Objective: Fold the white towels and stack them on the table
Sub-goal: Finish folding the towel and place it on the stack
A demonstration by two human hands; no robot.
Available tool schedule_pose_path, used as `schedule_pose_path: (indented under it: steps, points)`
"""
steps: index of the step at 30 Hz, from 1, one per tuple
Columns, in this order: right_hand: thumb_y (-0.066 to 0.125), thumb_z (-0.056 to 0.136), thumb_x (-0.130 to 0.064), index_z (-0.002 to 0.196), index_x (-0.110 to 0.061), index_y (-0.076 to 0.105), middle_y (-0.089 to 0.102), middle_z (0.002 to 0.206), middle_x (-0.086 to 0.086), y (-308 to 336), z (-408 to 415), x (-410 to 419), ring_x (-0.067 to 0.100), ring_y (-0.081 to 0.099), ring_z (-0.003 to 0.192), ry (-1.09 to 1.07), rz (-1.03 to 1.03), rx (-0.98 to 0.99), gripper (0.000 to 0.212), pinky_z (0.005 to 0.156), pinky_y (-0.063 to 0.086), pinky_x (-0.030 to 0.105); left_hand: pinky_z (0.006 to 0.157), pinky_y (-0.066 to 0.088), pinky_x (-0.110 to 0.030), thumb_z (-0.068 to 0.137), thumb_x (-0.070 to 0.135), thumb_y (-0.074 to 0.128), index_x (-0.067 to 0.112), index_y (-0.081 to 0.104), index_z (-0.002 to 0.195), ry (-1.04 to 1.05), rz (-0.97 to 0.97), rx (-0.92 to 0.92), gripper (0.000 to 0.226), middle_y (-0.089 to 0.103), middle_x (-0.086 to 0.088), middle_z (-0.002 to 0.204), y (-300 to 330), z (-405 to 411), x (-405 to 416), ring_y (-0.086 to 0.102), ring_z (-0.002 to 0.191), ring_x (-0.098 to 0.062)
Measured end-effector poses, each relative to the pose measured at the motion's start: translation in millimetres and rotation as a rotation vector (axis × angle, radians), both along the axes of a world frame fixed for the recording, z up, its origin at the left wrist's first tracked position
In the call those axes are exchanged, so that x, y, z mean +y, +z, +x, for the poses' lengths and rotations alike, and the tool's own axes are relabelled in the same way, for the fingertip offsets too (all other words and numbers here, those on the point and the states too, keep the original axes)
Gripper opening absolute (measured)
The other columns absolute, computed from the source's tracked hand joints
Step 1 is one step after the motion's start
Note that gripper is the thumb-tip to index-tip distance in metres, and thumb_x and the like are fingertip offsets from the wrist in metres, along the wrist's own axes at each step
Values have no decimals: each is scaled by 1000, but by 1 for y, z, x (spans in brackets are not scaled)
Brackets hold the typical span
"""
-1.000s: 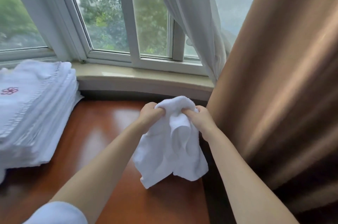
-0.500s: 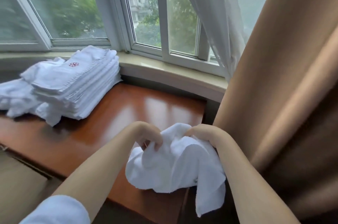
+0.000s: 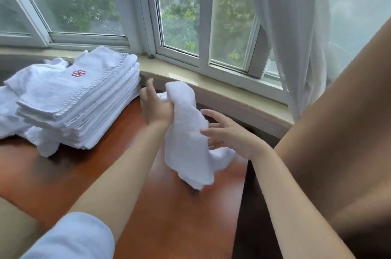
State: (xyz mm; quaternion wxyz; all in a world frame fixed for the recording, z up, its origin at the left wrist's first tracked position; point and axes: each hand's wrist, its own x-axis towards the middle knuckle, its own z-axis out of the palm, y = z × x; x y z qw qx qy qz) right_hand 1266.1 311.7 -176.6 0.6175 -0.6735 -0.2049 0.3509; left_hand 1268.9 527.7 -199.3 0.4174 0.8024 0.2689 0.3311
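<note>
I stand at a reddish-brown wooden table [image 3: 88, 176] pushed up against a pale window sill [image 3: 222, 87], with white-framed windows looking out on green trees, a sheer white curtain [image 3: 285, 26] hanging at the right and a heavy tan drape [image 3: 342, 131] beside it. On the left part of the table sits a tall stack of folded white towels [image 3: 84, 108], edges roughly squared, the top one showing a small red embroidered emblem [image 3: 78, 73]; it sits off to the side, I judge, so the middle of the table stays free for folding. A few rumpled white towels [image 3: 10, 114] lie behind and under the stack at the far left. My left hand [image 3: 155, 108] is raised over the table, pinching the upper edge of one unfolded white towel [image 3: 188, 138] so the cloth hangs down in a loose column, its lower end touching or nearly touching the wood. My right hand [image 3: 230, 135] is just beside the hanging cloth with fingers spread and relaxed, brushing its right side but gripping nothing; it looks set to find an edge or corner. My two hands are apart, one on either side of the towel. Holding it up likely lets the cloth drop straight so I can sort out its edges before laying it flat to fold.
</note>
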Motion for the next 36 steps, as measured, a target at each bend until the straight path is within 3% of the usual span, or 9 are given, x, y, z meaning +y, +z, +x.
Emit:
schedule_pose_path:
  steps: [3, 7, 11, 14, 18, 21, 28, 32, 36]
  points:
    - [57, 94, -13, 132, -33, 40, 57, 117, -3, -64, 5, 21, 22, 73, 76, -127, -181, 100, 46, 66, 56, 21, 82, 47, -37, 85, 20, 54, 6, 56, 118, -74, -288, 323, 37, 60, -14, 113, -75, -5, 15, 59, 103, -34]
    - [55, 90, -10, 141, -13, 43, 52, 123, 4, -160, 0, 28, 20, 59, 100, -315, -546, 74, 52, 80, 46, 23, 95, 45, -35, 90, 15, 54, 5, 55, 126, -8, -475, 648, 37, 55, -19, 130, -160, -37, 18, 55, 113, -34]
    - [59, 85, -10, 127, -24, 51, 55, 108, -17, -200, -12, 32, -3, 58, 97, -395, -502, -20, 45, 65, 44, 5, 93, 45, -38, 85, 26, 66, 3, 49, 128, 212, -628, 604, 52, 45, -18, 130, -185, -57, -1, 53, 109, -37]
    - [62, 86, -10, 138, -29, 39, 46, 127, -15, -209, -14, 40, 7, 51, 114, -503, -403, 14, 59, 88, 43, 18, 83, 53, -37, 86, 24, 67, 5, 56, 115, 182, -916, 536, 37, 61, -10, 110, -188, -69, -19, 61, 92, -27]
    - [62, 91, -13, 120, -27, 48, 58, 82, -12, -199, -2, 49, 7, 50, 61, -749, -136, 468, 35, 52, 37, 19, 59, 48, -23, 91, 17, 64, 13, 60, 95, 98, -1240, 444, 7, 63, -3, 86, -179, -74, -30, 58, 72, -13]
    - [62, 86, -10, 91, -20, 57, 46, 49, -13, -182, -5, 45, 4, 32, 36, -638, -103, 514, 12, 37, 25, 17, 66, 49, -25, 94, 12, 52, 14, 58, 88, 170, -1227, 315, 8, 62, -4, 89, -173, -79, -34, 58, 79, -15]
    - [69, 80, -11, 78, -9, 55, 39, 56, 10, -158, -87, 2, 14, 27, 42, -176, -19, 505, 14, 41, 26, 22, 80, 55, -43, 91, 26, 56, 5, 70, 102, 28, -1679, -46, 28, 72, -14, 94, -164, -129, -72, 69, 92, -31]
    - [65, 89, -15, 80, -15, 52, 42, 48, -7, -170, -121, -30, 7, 35, 40, -190, -150, 441, 16, 42, 30, 19, 86, 55, -45, 90, 10, 59, 0, 64, 114, -86, -1524, 69, 26, 70, -19, 107, -155, -163, -103, 67, 101, -35]
    - [55, 95, -28, 114, -16, 62, 70, 101, -3, -177, -139, -45, 11, 65, 92, -430, 191, 858, 24, 76, 47, 25, 33, 39, -16, 86, -11, 48, 1, 58, 88, -5, -1268, 237, 15, 57, -6, 46, -147, -204, -122, 50, 31, -15]
